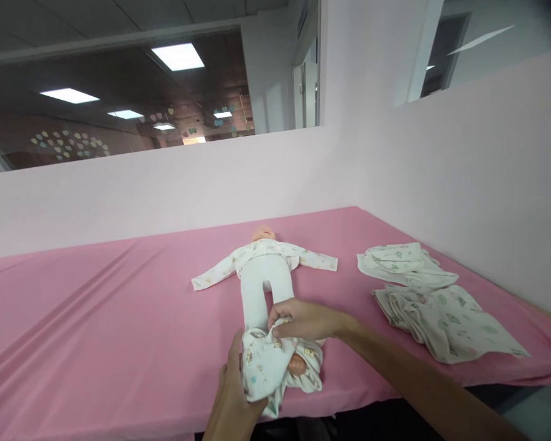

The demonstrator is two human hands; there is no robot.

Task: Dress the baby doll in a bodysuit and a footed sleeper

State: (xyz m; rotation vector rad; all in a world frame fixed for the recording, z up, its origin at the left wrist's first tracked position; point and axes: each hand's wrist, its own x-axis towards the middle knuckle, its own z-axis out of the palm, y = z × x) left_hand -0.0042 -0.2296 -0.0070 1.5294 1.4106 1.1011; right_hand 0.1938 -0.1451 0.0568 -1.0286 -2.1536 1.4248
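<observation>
A baby doll lies on its back on the pink-covered table, with its white legs pointing toward me and its arms spread out. It wears a white printed top with long sleeves. White printed baby pants are bunched around its lower legs and feet, and one bare foot shows among the folds. My left hand grips the pants from the left side, thumb beneath. From the right, my right hand pinches the upper edge of the pants by the shin; its fingertips are partly covered by cloth.
Two printed white cloths, a folded one at the back and a larger one nearer, lie to the right. The pink sheet has wrinkles at left. Walls rise behind and at right; the table's front edge is close to me.
</observation>
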